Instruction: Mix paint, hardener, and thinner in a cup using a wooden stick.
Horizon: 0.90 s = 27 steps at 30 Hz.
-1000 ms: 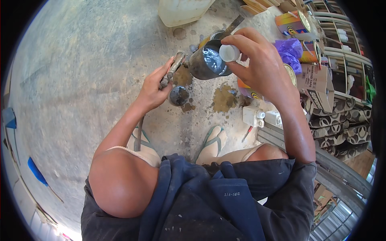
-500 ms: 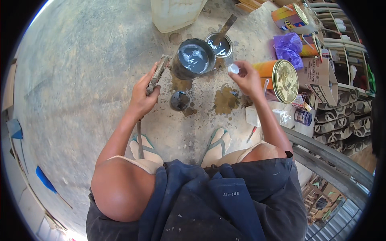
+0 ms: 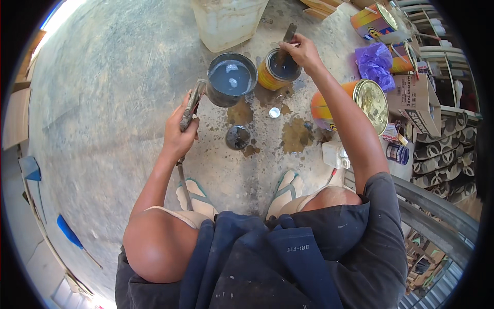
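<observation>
My left hand is closed round a worn, paint-stained metal spray gun, with a hose running down from it past my left foot. At the gun's far end is a dark round pot of grey liquid; I cannot tell whether they are joined. My right hand grips the top of a flat stirring stick. The stick's lower end stands in a yellow paint can of dark grey paint. A small white cap sits on the floor below that can.
A small dark cup stands between wet stains. Beyond the pot is a cloudy plastic jerrycan. On the right lie a large orange can, a purple bag, a cardboard box, a white bottle and a metal rail.
My right hand has put the white cap down on the floor and moved up to take hold of the stirring stick. The yellow can now leans, showing its side. My left hand keeps the spray gun.
</observation>
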Each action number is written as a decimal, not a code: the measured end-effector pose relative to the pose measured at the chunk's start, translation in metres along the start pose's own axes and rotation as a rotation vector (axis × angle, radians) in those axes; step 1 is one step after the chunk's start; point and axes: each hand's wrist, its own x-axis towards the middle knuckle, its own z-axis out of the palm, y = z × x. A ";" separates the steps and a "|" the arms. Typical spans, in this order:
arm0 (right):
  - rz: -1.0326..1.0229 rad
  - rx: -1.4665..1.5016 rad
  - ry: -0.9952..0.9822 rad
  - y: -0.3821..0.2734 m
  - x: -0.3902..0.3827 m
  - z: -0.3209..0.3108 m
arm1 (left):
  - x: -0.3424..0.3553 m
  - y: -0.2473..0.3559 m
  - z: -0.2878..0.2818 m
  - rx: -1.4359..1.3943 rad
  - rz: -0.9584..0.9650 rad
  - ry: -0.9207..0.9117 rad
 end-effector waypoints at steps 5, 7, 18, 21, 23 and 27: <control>-0.026 0.042 -0.016 -0.059 -0.031 -0.045 | -0.001 -0.001 -0.003 0.047 0.035 0.031; -0.023 0.072 0.095 -0.078 -0.058 -0.066 | -0.002 -0.008 -0.005 0.099 0.035 0.014; 0.283 0.607 0.453 -0.032 -0.066 -0.141 | 0.011 -0.012 0.033 0.114 -0.115 -0.127; 0.314 0.721 0.475 -0.028 -0.065 -0.167 | 0.016 -0.019 0.046 0.109 -0.014 -0.124; 0.261 0.840 0.436 -0.050 -0.065 -0.185 | 0.016 -0.022 0.052 0.116 0.081 -0.131; 0.157 0.848 0.312 -0.104 -0.073 -0.184 | 0.015 -0.024 0.057 0.150 0.133 -0.138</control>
